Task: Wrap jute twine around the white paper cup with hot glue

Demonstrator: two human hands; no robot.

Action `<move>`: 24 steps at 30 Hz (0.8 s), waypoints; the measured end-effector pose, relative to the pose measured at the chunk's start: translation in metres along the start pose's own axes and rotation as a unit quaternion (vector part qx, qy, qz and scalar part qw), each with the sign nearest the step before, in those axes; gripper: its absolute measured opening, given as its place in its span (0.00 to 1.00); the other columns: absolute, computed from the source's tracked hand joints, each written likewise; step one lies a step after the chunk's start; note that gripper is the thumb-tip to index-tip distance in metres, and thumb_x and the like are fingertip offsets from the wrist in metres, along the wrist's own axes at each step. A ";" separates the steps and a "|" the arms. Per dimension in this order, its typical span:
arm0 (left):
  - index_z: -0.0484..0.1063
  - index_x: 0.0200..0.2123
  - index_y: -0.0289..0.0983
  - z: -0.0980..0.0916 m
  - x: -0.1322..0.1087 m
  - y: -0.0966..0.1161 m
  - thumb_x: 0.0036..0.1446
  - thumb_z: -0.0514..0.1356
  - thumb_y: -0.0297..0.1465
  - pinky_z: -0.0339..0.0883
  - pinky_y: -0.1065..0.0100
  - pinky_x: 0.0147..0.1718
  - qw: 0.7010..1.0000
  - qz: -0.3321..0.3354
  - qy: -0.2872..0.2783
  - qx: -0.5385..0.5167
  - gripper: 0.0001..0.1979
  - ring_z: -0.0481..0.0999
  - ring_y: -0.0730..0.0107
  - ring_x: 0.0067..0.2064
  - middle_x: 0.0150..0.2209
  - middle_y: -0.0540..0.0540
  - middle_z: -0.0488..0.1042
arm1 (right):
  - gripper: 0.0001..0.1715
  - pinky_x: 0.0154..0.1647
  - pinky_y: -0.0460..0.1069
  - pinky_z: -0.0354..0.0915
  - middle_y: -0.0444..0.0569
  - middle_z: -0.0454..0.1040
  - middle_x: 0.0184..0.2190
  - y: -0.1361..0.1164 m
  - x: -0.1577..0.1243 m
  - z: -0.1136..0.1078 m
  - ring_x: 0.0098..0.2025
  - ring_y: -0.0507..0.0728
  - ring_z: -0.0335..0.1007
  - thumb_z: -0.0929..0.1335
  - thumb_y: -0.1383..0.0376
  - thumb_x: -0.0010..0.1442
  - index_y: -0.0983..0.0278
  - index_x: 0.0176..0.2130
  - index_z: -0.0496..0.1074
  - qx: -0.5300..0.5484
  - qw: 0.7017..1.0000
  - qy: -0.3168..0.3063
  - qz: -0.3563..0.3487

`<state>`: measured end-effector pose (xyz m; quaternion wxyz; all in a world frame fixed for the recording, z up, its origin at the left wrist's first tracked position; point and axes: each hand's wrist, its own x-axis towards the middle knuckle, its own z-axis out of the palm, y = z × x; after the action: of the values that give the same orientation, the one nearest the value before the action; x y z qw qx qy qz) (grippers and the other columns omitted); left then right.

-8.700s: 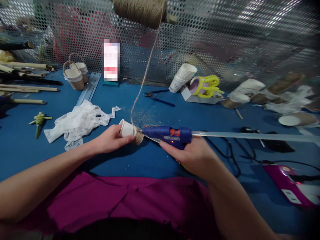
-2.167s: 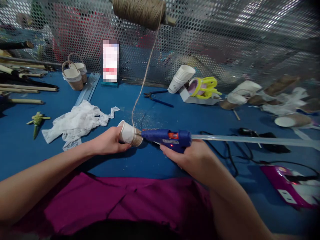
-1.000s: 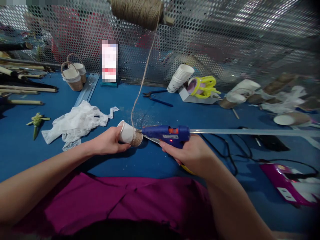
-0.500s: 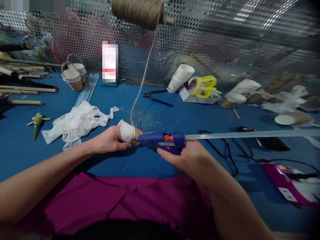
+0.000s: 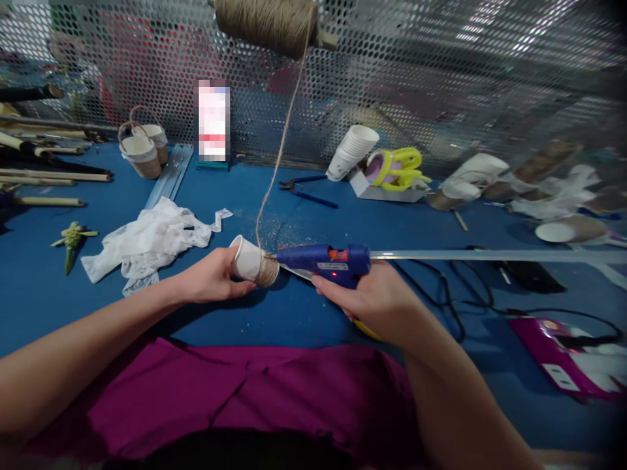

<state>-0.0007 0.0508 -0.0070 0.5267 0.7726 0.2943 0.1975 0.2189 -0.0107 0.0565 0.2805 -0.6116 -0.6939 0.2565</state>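
My left hand (image 5: 215, 274) is closed around a small white paper cup (image 5: 246, 260) that lies tilted, its mouth toward the upper left. Brown twine (image 5: 268, 271) is wound around the cup's lower part, and a strand (image 5: 281, 147) runs up from it to a spool (image 5: 264, 23). In my right hand (image 5: 377, 297) is a blue glue gun (image 5: 323, 256) with a small red light and a long clear glue stick (image 5: 470, 255) in its back. Its nozzle is at the twine on the cup. Scissors show a blade (image 5: 300, 271) and yellow handle below the gun; whether my hand holds them too, I cannot tell.
Crumpled white lace (image 5: 157, 238) lies left of the cup. Behind are blue-handled pliers (image 5: 308, 192), stacked paper cups (image 5: 353, 153) and a box with yellow-handled scissors (image 5: 396, 166). Two finished-looking little baskets (image 5: 142, 156) stand at the back left. Black cable (image 5: 445, 294) curls at right.
The glue gun has moved slightly up and right, with its nozzle now at the upper part of the twine band. A scissors blade and yellow handle have come into sight under it.
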 end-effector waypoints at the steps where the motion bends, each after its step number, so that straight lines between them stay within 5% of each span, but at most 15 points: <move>1: 0.67 0.42 0.29 0.000 -0.001 0.000 0.49 0.58 0.26 0.70 0.64 0.40 1.000 0.004 -0.002 0.006 0.15 0.75 0.66 0.38 0.37 0.41 0.75 | 0.10 0.18 0.49 0.63 0.43 0.68 0.14 -0.001 0.000 0.001 0.17 0.54 0.64 0.65 0.60 0.51 0.60 0.22 0.70 0.005 1.000 -0.007 0.020; 6: 0.66 0.42 0.30 0.000 -0.002 0.001 0.48 0.58 0.26 0.70 0.65 0.39 0.999 0.018 0.007 0.043 0.15 0.75 0.67 0.38 0.37 0.42 0.75 | 0.16 0.12 0.46 0.57 0.40 0.61 0.07 0.002 -0.002 0.003 0.11 0.51 0.58 0.67 0.57 0.50 0.60 0.16 0.64 0.024 0.992 -0.045 0.118; 13: 0.66 0.43 0.30 0.000 -0.002 0.002 0.49 0.58 0.27 0.70 0.64 0.40 0.996 0.023 0.007 0.091 0.16 0.75 0.65 0.39 0.39 0.40 0.74 | 0.22 0.17 0.46 0.59 0.40 0.60 0.07 0.004 0.005 0.000 0.12 0.49 0.58 0.66 0.57 0.51 0.61 0.13 0.60 0.041 0.988 -0.066 0.136; 16: 0.67 0.42 0.29 0.000 -0.003 0.004 0.49 0.59 0.28 0.69 0.64 0.41 0.995 0.028 0.008 0.097 0.16 0.75 0.64 0.39 0.40 0.39 0.74 | 0.12 0.19 0.46 0.62 0.40 0.67 0.14 0.020 0.014 -0.001 0.17 0.50 0.63 0.68 0.57 0.49 0.64 0.24 0.67 0.105 0.988 0.019 0.112; 19: 0.68 0.40 0.30 0.001 -0.003 0.009 0.49 0.59 0.29 0.70 0.66 0.39 0.996 0.029 0.012 0.088 0.14 0.75 0.65 0.38 0.38 0.40 0.75 | 0.16 0.26 0.48 0.65 0.48 0.75 0.28 0.041 0.027 -0.001 0.27 0.54 0.71 0.68 0.56 0.50 0.65 0.35 0.69 0.039 0.986 0.110 0.115; 24: 0.69 0.38 0.30 0.003 -0.006 0.015 0.50 0.58 0.30 0.70 0.65 0.39 0.996 0.040 0.019 0.079 0.12 0.75 0.64 0.37 0.36 0.41 0.75 | 0.18 0.27 0.51 0.63 0.50 0.72 0.18 0.067 0.049 0.001 0.22 0.56 0.70 0.61 0.56 0.57 0.63 0.22 0.66 -0.098 0.977 0.105 0.158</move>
<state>0.0006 0.0409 0.0061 0.4502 0.8188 0.2878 0.2097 0.2606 0.0455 0.0126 0.2460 -0.7619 -0.5767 0.1627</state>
